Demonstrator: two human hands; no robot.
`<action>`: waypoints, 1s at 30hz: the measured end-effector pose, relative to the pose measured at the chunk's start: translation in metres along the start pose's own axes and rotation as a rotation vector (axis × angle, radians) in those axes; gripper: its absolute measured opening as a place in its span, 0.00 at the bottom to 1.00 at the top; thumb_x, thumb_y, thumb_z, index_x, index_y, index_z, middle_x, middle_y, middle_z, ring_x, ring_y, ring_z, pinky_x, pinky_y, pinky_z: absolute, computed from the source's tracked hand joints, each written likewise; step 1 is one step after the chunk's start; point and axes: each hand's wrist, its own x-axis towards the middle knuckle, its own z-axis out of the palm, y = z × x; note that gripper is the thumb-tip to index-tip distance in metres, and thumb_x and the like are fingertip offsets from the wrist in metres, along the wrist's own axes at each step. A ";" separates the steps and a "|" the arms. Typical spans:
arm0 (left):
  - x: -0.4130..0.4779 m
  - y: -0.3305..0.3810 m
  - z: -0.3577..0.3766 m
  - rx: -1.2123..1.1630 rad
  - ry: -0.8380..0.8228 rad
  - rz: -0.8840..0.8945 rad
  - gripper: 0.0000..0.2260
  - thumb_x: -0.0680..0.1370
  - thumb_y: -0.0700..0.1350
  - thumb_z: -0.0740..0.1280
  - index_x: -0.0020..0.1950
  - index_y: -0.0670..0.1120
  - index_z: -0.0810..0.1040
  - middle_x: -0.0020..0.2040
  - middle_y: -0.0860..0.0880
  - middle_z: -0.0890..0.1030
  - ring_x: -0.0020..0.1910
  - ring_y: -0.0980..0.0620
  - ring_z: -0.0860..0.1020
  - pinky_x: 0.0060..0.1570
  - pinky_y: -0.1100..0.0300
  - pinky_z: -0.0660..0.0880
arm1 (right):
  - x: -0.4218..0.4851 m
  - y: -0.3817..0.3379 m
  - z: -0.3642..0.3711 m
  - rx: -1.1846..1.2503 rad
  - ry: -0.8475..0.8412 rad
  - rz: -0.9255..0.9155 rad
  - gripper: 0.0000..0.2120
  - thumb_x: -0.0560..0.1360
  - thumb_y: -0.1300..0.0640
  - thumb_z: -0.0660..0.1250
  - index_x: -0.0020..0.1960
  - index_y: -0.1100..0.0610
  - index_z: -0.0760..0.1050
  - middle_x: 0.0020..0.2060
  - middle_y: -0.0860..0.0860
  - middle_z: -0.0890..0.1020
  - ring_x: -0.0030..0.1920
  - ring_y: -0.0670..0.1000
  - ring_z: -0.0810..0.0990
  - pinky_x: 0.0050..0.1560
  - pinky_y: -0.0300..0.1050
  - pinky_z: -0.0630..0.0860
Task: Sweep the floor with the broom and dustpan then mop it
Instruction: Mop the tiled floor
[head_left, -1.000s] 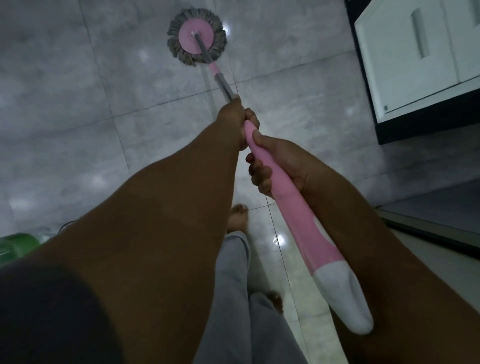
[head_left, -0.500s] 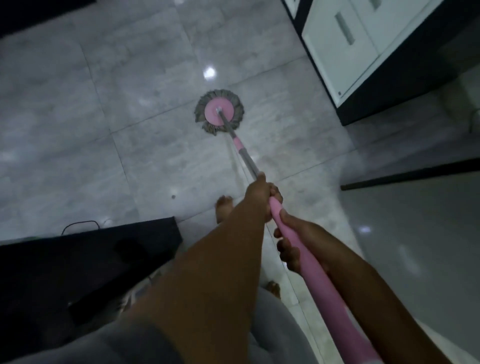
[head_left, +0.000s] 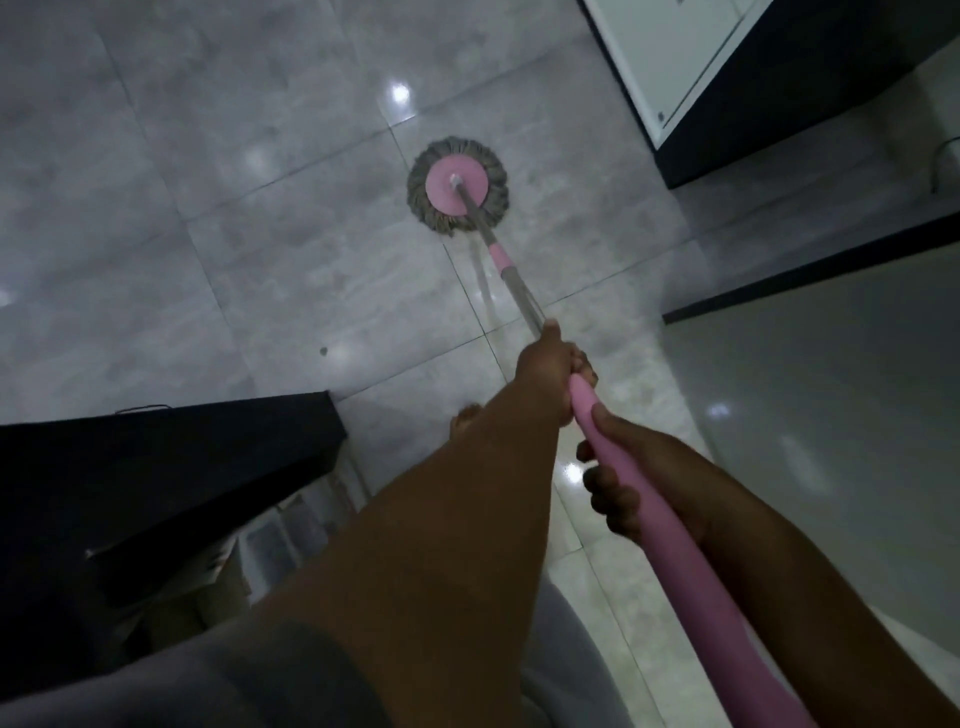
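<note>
Two-handed: grips mop handle (head_left: 670, 545), left hand (head_left: 556, 374) ahead, right hand (head_left: 636, 480) behind. Holds mop head (head_left: 457, 184) flat on floor (head_left: 260, 291), shifted slightly toward cabinet (head_left: 779, 98) since half a second ago. Indicates mopping stroke under way.

Glossy grey tiled floor (head_left: 208, 234), round pink mop head (head_left: 457, 187) flat on it, bare foot (head_left: 466, 420) nearby

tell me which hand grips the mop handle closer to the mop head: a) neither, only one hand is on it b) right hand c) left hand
c: the left hand grips the mop handle at the front end of its pink grip, nearer the mop head; the right hand holds further back.
</note>
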 end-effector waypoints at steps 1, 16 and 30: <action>0.008 0.015 0.001 -0.019 -0.007 0.017 0.22 0.84 0.55 0.59 0.35 0.44 0.67 0.26 0.49 0.65 0.15 0.55 0.63 0.18 0.69 0.62 | 0.009 -0.013 0.006 -0.006 -0.002 -0.015 0.21 0.76 0.41 0.65 0.51 0.61 0.72 0.28 0.51 0.73 0.20 0.47 0.69 0.19 0.37 0.68; 0.057 0.184 0.009 -0.043 0.084 0.099 0.18 0.84 0.56 0.60 0.39 0.45 0.66 0.30 0.51 0.66 0.23 0.55 0.63 0.19 0.68 0.60 | 0.086 -0.155 0.089 0.009 -0.081 -0.088 0.21 0.78 0.42 0.64 0.40 0.59 0.71 0.24 0.49 0.71 0.19 0.44 0.68 0.18 0.34 0.66; 0.013 -0.065 -0.002 -0.023 0.050 0.038 0.22 0.83 0.57 0.60 0.35 0.45 0.67 0.29 0.50 0.66 0.17 0.55 0.64 0.20 0.69 0.62 | 0.011 0.053 -0.042 0.026 -0.037 -0.037 0.20 0.77 0.41 0.64 0.42 0.59 0.73 0.26 0.50 0.72 0.19 0.46 0.68 0.19 0.35 0.67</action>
